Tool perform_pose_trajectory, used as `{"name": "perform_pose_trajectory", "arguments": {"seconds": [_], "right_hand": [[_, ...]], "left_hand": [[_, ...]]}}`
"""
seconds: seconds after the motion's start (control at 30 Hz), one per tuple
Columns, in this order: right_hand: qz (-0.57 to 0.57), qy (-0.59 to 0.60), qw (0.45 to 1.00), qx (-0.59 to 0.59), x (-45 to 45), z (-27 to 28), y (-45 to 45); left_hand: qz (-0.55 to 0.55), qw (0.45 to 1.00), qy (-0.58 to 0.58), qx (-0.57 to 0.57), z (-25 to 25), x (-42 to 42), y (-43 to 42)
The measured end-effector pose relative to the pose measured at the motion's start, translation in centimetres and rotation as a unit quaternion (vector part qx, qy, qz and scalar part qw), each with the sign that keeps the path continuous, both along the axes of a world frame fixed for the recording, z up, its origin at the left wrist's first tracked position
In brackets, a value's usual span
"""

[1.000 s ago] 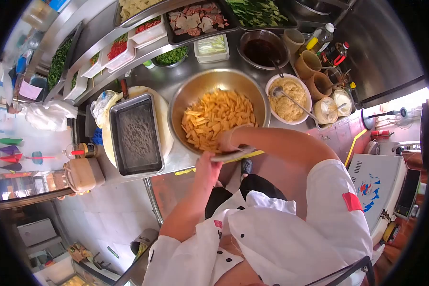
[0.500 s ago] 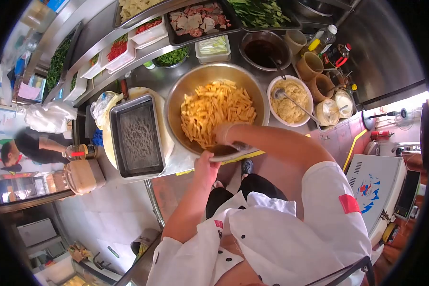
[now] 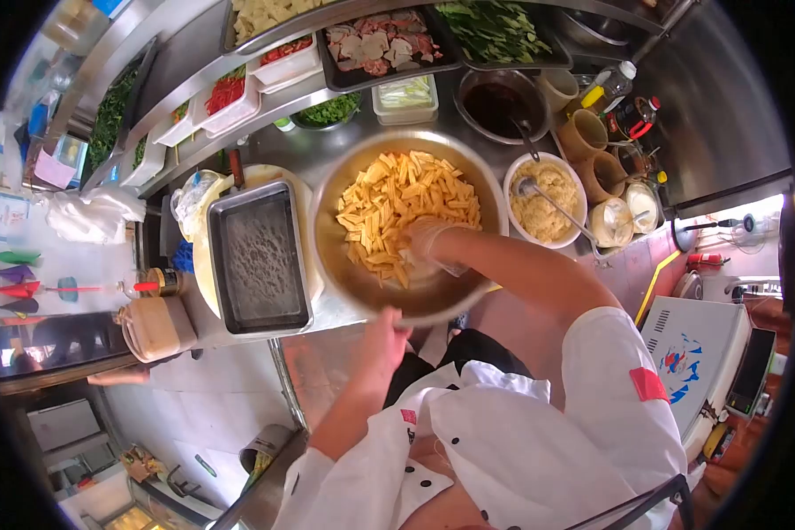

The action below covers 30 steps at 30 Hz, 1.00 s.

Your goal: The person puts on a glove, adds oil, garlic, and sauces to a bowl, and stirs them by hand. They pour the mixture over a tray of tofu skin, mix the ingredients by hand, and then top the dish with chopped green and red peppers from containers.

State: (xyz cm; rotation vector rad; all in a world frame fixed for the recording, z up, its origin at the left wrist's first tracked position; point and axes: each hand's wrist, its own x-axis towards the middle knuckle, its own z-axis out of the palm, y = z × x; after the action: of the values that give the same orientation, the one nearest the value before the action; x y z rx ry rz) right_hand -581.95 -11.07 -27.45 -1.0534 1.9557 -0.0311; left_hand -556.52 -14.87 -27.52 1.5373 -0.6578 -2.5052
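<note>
A wide metal bowl [image 3: 327,256] holds a heap of pale yellow cut strips [image 3: 397,199]. My left hand [image 3: 386,340] grips the bowl's near rim, thumb on the edge and fingers closed against it. Inside the bowl, on the right, my right hand [image 3: 433,243] wears a clear plastic glove and presses against the near side of the strips. Its fingertips are hidden among the strips, so what they hold cannot be made out. Left of the bowl, a dark rectangular tray [image 3: 258,256] with a wet bottom lies on a round pale board [image 3: 203,274].
Right of the bowl stand a white bowl [image 3: 545,201] of pale paste with a spoon, a dark sauce bowl [image 3: 503,106], brown cups [image 3: 583,134] and bottles [image 3: 621,81]. Above is a shelf with a meat tray [image 3: 384,46] and greens [image 3: 495,31]. A plastic tub [image 3: 157,329] sits left.
The strips have shifted to the bowl's far side, baring its near bottom. The view has shifted slightly. The person at the far left has moved mostly out of sight. My left hand stays at the rim.
</note>
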Motion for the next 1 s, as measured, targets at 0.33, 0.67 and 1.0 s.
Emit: {"name": "perform_pose_trajectory", "arguments": {"seconds": [0.33,0.67,1.0], "right_hand": [[0.296,0.035,0.955,-0.006,3.2,0.3,0.8],[0.106,0.237,0.96,-0.104,6.1,1.6,-6.3],[0.053,0.191,0.973,-0.115,4.8,2.1,-7.2]], "left_hand": [[-0.005,0.997,0.069,0.037,-5.4,0.2,-1.1],[-0.032,0.999,0.02,0.011,-2.2,-1.1,-1.6],[-0.038,0.998,0.055,0.021,-3.2,-0.5,-2.1]]}}
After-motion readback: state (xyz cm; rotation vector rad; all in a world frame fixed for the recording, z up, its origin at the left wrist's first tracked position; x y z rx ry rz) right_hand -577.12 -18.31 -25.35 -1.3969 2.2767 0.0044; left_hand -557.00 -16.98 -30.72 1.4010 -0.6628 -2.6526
